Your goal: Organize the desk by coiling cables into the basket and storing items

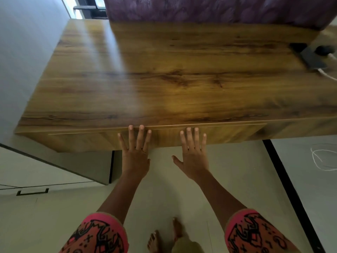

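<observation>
1. The desk (164, 70) runs left to right, with its drawer front (228, 134) on the near side.
2. The left hand (135, 157) and right hand (193, 159) lie flat on that front, fingers straight and spread.
3. A white cable (326, 74) lies at the far right, with a purple curtain (218, 8) behind and pale floor (164, 189) below.

desk (164, 70) 1 | hands (135, 157) (194, 161) 2 | feet (155, 241) (177, 229) 2 | sleeves (98, 234) (255, 232) 2

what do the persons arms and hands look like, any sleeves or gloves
No gloves: the left hand and right hand are bare, and no watch or bracelet shows. The left sleeve and right sleeve are short, pink-red with black doodle-like markings.
</observation>
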Action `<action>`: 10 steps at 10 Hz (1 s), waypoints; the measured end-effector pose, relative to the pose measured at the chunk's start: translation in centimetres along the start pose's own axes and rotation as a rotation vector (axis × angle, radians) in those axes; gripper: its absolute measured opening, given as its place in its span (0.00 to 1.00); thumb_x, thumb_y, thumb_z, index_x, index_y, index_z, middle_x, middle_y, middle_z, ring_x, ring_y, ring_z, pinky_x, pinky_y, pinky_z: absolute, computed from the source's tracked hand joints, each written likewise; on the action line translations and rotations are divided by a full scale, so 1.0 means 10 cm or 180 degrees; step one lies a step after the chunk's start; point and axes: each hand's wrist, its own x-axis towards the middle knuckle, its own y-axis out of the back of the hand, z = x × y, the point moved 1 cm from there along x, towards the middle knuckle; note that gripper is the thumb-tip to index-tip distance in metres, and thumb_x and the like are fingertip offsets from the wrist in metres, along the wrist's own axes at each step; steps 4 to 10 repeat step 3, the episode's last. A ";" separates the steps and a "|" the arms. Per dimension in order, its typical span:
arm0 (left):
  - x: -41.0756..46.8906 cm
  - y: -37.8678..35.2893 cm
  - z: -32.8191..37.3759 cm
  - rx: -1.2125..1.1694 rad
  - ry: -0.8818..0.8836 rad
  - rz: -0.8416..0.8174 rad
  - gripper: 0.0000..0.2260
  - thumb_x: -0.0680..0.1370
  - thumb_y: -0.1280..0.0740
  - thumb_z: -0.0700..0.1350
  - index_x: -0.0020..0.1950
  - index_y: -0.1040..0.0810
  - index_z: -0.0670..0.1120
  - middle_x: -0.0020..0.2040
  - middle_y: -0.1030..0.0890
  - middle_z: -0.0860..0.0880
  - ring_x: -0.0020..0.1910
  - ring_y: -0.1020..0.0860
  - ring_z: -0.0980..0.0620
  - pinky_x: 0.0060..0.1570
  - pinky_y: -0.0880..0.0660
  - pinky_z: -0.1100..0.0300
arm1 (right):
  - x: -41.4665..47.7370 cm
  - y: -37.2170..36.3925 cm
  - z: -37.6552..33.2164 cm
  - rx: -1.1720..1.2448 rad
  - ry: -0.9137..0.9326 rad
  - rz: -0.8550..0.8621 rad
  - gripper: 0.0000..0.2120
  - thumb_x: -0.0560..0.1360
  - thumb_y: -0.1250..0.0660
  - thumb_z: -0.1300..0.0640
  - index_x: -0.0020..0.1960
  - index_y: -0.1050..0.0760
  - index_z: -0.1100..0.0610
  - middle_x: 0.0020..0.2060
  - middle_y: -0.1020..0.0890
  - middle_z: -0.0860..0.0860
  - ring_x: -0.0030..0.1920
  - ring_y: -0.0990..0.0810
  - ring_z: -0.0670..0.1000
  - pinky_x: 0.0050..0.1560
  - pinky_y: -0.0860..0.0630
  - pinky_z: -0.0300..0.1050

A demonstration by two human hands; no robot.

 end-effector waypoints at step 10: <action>-0.34 0.58 0.23 -0.0470 -0.0057 0.0545 0.40 0.71 0.35 0.38 0.75 0.57 0.37 0.76 0.61 0.40 0.75 0.54 0.40 0.72 0.54 0.41 | -0.25 0.73 0.25 0.0425 -0.0253 0.0153 0.39 0.75 0.45 0.40 0.75 0.52 0.64 0.75 0.46 0.60 0.75 0.51 0.57 0.74 0.58 0.55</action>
